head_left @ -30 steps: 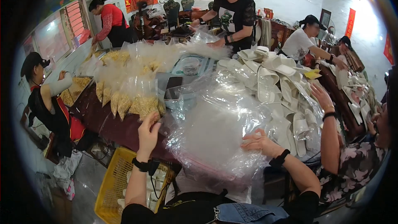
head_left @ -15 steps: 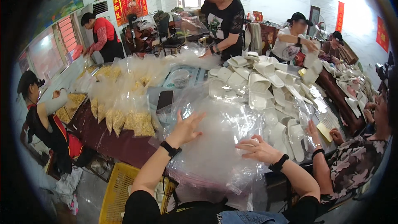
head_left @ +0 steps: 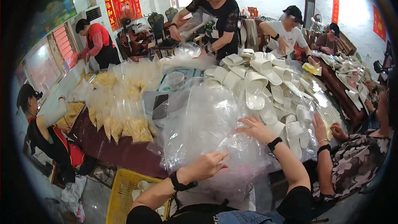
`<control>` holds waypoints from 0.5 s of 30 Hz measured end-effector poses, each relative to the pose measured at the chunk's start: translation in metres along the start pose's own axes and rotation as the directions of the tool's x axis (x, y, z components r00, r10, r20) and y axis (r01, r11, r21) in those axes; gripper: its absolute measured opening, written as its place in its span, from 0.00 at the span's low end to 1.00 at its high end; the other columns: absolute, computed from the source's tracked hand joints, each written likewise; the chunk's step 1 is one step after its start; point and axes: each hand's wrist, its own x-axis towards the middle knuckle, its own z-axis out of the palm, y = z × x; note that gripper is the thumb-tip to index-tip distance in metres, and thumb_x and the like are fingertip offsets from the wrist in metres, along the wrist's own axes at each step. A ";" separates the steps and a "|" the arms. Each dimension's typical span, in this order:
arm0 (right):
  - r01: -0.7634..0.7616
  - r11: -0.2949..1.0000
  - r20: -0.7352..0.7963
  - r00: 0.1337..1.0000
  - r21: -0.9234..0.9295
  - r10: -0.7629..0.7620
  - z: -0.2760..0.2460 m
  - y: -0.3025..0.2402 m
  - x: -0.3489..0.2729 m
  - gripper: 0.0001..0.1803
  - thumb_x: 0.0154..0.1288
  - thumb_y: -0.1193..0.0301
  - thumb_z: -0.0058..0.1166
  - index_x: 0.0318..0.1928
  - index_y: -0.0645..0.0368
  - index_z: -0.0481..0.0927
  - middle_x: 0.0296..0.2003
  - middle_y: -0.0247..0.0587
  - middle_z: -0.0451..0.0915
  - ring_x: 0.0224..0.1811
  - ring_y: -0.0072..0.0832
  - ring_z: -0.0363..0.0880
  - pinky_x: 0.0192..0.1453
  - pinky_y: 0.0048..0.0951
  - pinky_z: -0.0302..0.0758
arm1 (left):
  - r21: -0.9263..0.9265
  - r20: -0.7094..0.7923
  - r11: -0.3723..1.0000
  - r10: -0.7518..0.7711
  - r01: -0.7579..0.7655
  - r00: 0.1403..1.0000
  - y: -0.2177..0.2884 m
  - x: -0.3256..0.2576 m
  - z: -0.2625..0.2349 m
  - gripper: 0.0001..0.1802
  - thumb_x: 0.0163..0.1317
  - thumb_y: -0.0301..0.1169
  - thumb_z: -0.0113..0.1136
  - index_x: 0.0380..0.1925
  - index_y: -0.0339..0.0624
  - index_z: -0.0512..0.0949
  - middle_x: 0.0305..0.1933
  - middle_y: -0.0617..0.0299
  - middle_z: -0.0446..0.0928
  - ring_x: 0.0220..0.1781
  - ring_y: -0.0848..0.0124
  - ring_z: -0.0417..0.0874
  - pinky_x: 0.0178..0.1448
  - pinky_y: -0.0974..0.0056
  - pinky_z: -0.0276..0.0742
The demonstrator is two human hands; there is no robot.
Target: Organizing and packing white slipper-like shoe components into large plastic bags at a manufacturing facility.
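A wide stack of clear plastic bags (head_left: 207, 118) covers the table edge in front of me. My right hand (head_left: 256, 130) rests on the right part of the bags, palm down, fingers stretched out and holding nothing. Lower and nearer to me, my left hand (head_left: 206, 166) hovers at the front edge of the bags. Its fingers point right, with the thumb apart from them, and nothing shows in it. Beyond my right hand lies a big heap of white slippers (head_left: 257, 83).
Clear bags filled with yellow grains (head_left: 137, 129) stand at the left, beside a dark phone (head_left: 160, 107) and a round clear tub (head_left: 175, 78). A yellow plastic crate (head_left: 120, 195) sits at lower left. Several co-workers surround the table; one person's hands are close on my right.
My left hand has come back toward me from the middle of the bags. My right hand has moved slightly up and left. The person opposite has lifted a clear bag.
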 end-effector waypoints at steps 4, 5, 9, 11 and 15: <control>-0.051 0.997 0.059 0.997 -0.062 0.055 -0.025 -0.007 -0.008 0.22 0.62 0.74 0.50 0.57 0.43 0.78 0.70 0.37 0.62 0.67 0.39 0.66 0.72 0.42 0.63 | 0.416 0.069 0.907 0.034 -0.060 0.997 -0.015 -0.012 -0.027 0.34 0.56 0.44 0.69 0.61 0.41 0.72 0.69 0.50 0.68 0.73 0.52 0.65 0.67 0.28 0.52; -0.056 0.997 0.065 0.996 -0.061 0.060 -0.031 -0.008 -0.012 0.22 0.62 0.74 0.50 0.57 0.43 0.78 0.70 0.37 0.62 0.67 0.39 0.66 0.72 0.42 0.63 | 0.410 0.072 0.910 0.035 -0.062 0.997 -0.015 -0.015 -0.028 0.34 0.56 0.44 0.69 0.61 0.41 0.72 0.69 0.50 0.68 0.73 0.52 0.65 0.67 0.28 0.52; -0.043 0.998 0.124 0.991 -0.051 0.049 -0.037 -0.009 -0.024 0.21 0.63 0.74 0.49 0.57 0.45 0.75 0.72 0.38 0.60 0.71 0.39 0.62 0.75 0.44 0.58 | 0.587 -0.054 0.782 -0.221 0.210 0.974 -0.019 -0.019 -0.022 0.41 0.55 0.52 0.68 0.68 0.60 0.67 0.80 0.53 0.47 0.78 0.36 0.43 0.64 0.14 0.34; -0.067 0.996 0.182 0.980 -0.052 0.075 -0.037 -0.010 -0.030 0.21 0.63 0.75 0.49 0.57 0.45 0.75 0.73 0.39 0.59 0.73 0.39 0.60 0.76 0.44 0.56 | 0.551 -0.067 0.791 -0.274 0.265 0.959 -0.025 -0.019 -0.018 0.43 0.54 0.54 0.67 0.70 0.68 0.64 0.81 0.57 0.41 0.78 0.33 0.36 0.63 0.12 0.30; -0.162 0.971 0.413 0.908 0.176 0.076 -0.053 -0.006 -0.037 0.30 0.60 0.80 0.51 0.64 0.47 0.71 0.75 0.41 0.57 0.76 0.39 0.56 0.78 0.44 0.52 | 0.546 0.042 0.813 -0.268 0.203 0.962 -0.043 -0.006 -0.024 0.48 0.54 0.43 0.70 0.73 0.75 0.55 0.81 0.61 0.46 0.78 0.34 0.41 0.63 0.13 0.40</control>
